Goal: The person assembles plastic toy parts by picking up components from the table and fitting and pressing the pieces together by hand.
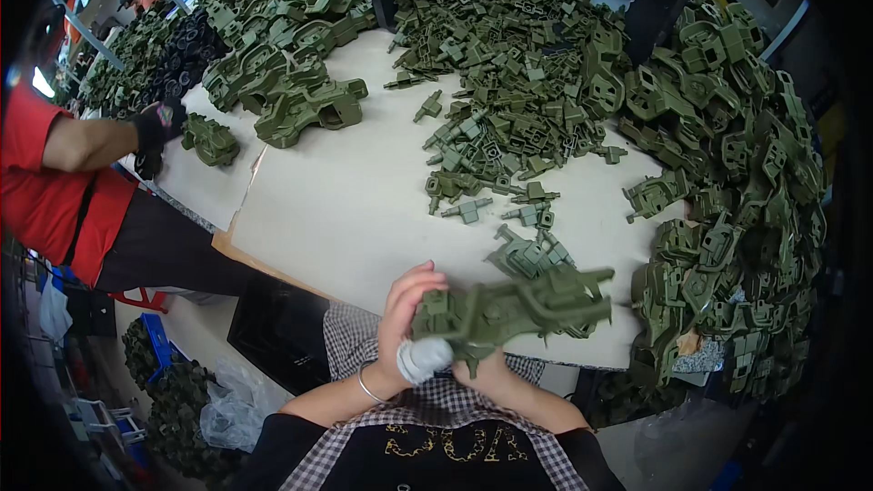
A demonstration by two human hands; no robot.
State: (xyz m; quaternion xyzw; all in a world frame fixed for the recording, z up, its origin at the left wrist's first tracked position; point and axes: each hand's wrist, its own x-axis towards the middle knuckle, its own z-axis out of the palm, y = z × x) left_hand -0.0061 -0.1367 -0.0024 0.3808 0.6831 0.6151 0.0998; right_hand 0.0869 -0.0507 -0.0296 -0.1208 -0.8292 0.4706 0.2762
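Over the near edge of the table I hold up an olive-green moulded plastic toy vehicle body (pixel 509 311), lying roughly level. My left hand (pixel 400 323) grips its left end, fingers behind and the thumb, wrapped in white, in front. From below, my right hand (pixel 486 371) holds the same body; its fingers are hidden behind the plastic. Just beyond it lies a paler green part (pixel 521 253) on the white tabletop (pixel 309 209). Several small green block-shaped pieces with pegs (pixel 468 210) are scattered farther out.
A big heap of small green pieces (pixel 509 55) covers the far middle. Green vehicle bodies pile up along the right (pixel 727 218) and far left (pixel 300 9). At the left stands a co-worker in a red shirt (pixel 68 191), a gloved hand near another body (pixel 211 140). A plastic bag (pixel 238 409) lies below.
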